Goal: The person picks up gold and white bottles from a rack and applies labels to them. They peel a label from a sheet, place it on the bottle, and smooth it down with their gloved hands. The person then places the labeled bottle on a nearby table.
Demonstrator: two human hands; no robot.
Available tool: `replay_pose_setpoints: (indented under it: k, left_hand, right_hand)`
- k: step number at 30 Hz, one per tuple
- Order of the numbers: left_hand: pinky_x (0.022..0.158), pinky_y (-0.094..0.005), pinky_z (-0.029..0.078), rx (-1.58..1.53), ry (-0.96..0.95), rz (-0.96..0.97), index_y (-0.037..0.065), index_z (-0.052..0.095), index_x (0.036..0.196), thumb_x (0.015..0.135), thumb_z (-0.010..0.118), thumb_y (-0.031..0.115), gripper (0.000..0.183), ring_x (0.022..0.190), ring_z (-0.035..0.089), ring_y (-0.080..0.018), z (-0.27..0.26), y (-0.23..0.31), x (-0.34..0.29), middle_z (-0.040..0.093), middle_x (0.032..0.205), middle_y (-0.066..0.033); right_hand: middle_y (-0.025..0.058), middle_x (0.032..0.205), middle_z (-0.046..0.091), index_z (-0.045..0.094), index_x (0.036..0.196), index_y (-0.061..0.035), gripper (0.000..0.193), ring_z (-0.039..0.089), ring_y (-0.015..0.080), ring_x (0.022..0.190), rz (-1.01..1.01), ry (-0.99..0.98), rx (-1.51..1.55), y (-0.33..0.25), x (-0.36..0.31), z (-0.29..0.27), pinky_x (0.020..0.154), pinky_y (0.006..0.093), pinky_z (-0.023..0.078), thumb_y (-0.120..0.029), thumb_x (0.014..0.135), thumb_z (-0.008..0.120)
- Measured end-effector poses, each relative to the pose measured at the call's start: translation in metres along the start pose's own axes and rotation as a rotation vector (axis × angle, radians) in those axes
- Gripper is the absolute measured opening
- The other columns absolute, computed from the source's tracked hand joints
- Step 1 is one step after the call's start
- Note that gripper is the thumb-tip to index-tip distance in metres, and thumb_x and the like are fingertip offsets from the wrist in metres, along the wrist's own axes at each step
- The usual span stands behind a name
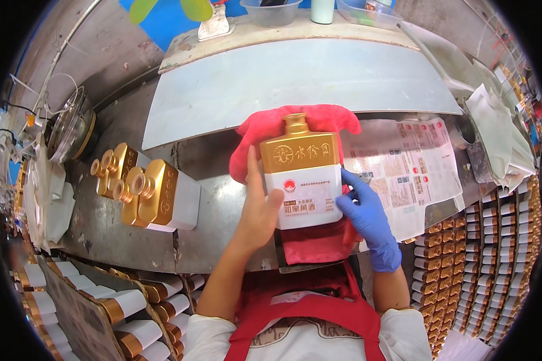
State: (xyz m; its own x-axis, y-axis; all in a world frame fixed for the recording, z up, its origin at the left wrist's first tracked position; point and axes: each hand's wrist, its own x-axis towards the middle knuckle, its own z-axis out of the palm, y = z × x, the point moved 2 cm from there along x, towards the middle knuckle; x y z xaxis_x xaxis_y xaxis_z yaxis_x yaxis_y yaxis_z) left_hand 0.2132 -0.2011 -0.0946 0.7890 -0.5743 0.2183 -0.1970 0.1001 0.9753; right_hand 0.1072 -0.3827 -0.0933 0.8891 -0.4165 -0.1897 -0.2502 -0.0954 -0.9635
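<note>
A flat white bottle point(310, 186) with a gold shoulder and neck is held upright in front of me, its printed face turned toward me. My bare left hand point(259, 207) grips its left side, the thumb lying on the front. On the right side, my right hand point(367, 210) in a blue glove clasps the lower edge, thumb also on the front. Behind and beneath the bottle lies a red cloth point(247, 141) on the table. The fingers behind the bottle are hidden.
Several similar bottles point(165, 198) lie at the left on the grey metal table point(214, 240). A sheet of printed labels point(397, 168) lies at the right. A pale board point(295, 78) spans the back. Stacked bottles point(445, 259) fill the lower right, and more point(132, 304) the lower left.
</note>
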Motion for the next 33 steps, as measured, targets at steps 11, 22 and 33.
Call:
replay_pose_setpoints:
  k: [11,22,33]
  left_hand:
    - [0.105,-0.035,0.03,0.15,-0.026,0.043,-0.006,-0.01,0.144,0.092,0.055,0.019,0.086,0.124,0.042,-0.0284,0.006,0.007,-0.001,0.037,0.138,-0.0226]
    - [0.11,-0.0357,0.02,0.128,-0.12,-0.004,-0.005,-0.012,0.144,0.095,0.044,0.017,0.078,0.136,0.027,-0.03,-0.003,0.005,-0.004,0.021,0.149,-0.0208]
    - [0.1,-0.0338,0.038,-0.169,0.13,-0.121,0.002,0.02,0.146,0.099,0.022,0.051,0.068,0.116,0.048,-0.019,-0.015,0.005,-0.007,0.033,0.143,-0.0131]
  right_hand:
    - [-0.0002,0.078,0.051,0.052,0.13,-0.0047,0.065,0.043,0.0068,0.064,-0.057,-0.009,-0.13,-0.01,0.0,0.007,0.059,0.023,0.041,-0.022,0.074,0.078]
    - [0.0055,0.103,0.062,0.051,0.13,-0.002,0.044,0.045,0.0056,0.065,0.018,-0.131,0.228,0.007,0.007,-0.02,0.066,0.0196,0.042,-0.027,0.094,0.054]
    - [0.0007,0.094,0.061,0.053,0.13,-0.0062,0.049,0.044,0.0033,0.066,-0.047,0.003,0.014,-0.005,0.006,-0.012,0.063,0.0192,0.042,-0.019,0.085,0.066]
